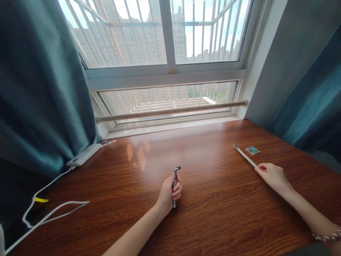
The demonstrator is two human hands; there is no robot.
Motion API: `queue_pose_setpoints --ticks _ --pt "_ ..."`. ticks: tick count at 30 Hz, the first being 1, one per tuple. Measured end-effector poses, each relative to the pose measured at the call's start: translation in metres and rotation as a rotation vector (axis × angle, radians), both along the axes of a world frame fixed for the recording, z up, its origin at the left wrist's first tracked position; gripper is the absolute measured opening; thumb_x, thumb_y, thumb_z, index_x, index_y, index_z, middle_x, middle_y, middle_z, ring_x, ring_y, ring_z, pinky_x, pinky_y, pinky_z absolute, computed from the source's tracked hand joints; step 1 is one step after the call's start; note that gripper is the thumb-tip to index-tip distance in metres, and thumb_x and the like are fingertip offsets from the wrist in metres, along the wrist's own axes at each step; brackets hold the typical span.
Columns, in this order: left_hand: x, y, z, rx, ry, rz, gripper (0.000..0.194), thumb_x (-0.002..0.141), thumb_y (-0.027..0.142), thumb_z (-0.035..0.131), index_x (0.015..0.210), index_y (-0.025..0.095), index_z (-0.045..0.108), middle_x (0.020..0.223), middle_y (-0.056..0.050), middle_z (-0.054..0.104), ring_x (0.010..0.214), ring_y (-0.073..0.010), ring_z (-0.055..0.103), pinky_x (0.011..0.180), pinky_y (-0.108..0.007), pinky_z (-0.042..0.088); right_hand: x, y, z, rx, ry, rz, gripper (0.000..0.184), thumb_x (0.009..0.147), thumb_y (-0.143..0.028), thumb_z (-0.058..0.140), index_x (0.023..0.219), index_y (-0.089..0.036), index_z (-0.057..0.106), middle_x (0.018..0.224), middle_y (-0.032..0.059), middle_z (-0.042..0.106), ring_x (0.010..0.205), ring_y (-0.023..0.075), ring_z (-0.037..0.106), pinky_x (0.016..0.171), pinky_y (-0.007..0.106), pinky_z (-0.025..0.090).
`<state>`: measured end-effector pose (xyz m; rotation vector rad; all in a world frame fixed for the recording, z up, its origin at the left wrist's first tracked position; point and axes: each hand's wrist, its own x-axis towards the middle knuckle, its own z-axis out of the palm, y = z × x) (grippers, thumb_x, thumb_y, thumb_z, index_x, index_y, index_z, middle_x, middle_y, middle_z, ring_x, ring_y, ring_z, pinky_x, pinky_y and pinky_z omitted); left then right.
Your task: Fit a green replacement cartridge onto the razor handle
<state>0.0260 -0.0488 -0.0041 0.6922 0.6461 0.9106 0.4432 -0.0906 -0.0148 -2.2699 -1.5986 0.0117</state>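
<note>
My left hand [170, 192] is closed around a slim black-and-silver tool [175, 183] near the middle of the table. Its bent head, shaped like a razor's, sticks up above my thumb, and its lower end shows below my fingers. At the right, my right hand [273, 176] pinches the near end of a long, thin white stick [246, 156] with a dark grey tip. This stick slants away to the upper left, low over or on the wood; I cannot tell which. Just right of the stick lies a small clear pack [252, 150] with green pieces that look like batteries.
Both hands are over a brown wooden table [207, 213]. A white power bank [84, 155] lies at its left edge, with a white cable [53, 182] looping toward me. A blue curtain [45, 85] hangs beside it. Beyond the far edge runs a rail [170, 112] before the window.
</note>
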Motion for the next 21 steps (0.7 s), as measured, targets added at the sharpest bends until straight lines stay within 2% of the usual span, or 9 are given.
queue_pose_setpoints --ticks 12,17,21 --pt "0.000 0.002 -0.002 -0.010 0.027 0.017 0.036 0.080 0.050 0.043 0.073 0.015 0.047 0.043 0.009 0.024 0.033 -0.0012 0.013 0.031 -0.014 0.009 0.043 0.012 -0.030 0.001 -0.123 -0.088 0.021 0.072 -0.035 0.051 0.068 -0.017 0.061 0.072 0.0074 0.062 0.061 0.0192 0.056 0.057 0.027 0.036" --pt "0.001 0.002 -0.001 -0.009 0.032 0.015 0.036 0.081 0.049 0.042 0.073 0.015 0.048 0.043 0.009 0.023 0.034 -0.0012 0.013 0.031 -0.013 0.009 0.048 0.014 -0.032 0.017 -0.119 -0.077 0.021 0.073 -0.036 0.053 0.068 -0.017 0.060 0.071 0.0059 0.061 0.062 0.0183 0.056 0.058 0.027 0.037" --pt "0.001 0.002 -0.003 0.011 0.016 0.013 0.035 0.082 0.048 0.041 0.074 0.015 0.048 0.043 0.009 0.025 0.034 -0.0014 0.014 0.032 -0.014 0.009 0.048 0.012 -0.026 0.021 -0.122 -0.065 0.022 0.072 -0.037 0.055 0.068 -0.016 0.060 0.070 0.0065 0.060 0.064 0.0192 0.057 0.060 0.028 0.039"
